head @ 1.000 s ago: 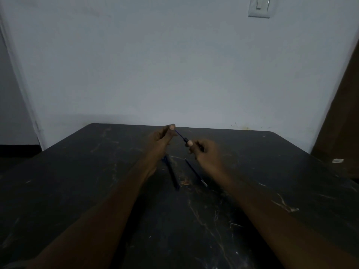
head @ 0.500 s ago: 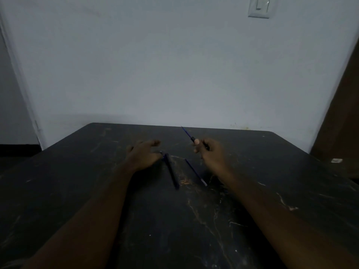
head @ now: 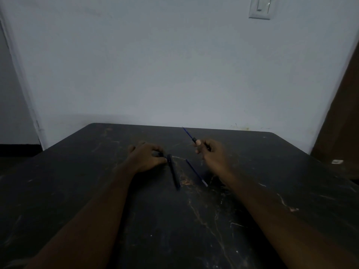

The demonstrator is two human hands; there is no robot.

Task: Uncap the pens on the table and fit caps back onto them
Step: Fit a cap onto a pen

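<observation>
My right hand (head: 211, 152) is raised a little above the black table (head: 194, 239) and pinches a thin blue pen (head: 188, 133) whose bare end points up and to the left. My left hand (head: 145, 158) rests low on the table, with its fingers curled at the far end of a thick dark pen (head: 173, 174) lying there. Something small and dark sits under those fingertips, and I cannot tell what it is. Between the two hands, a second thin blue pen (head: 196, 172) lies on the table with its pale tip towards me.
The table's far edge meets a pale wall with a light switch (head: 260, 7) at the top right. A brown door (head: 342, 113) stands at the right, with a small white object (head: 335, 162) on the floor beside it.
A second ago both hands met at the raised blue pen. My left hand has since dropped to the table by the dark pen, while the right has moved slightly right, still holding the blue pen.
</observation>
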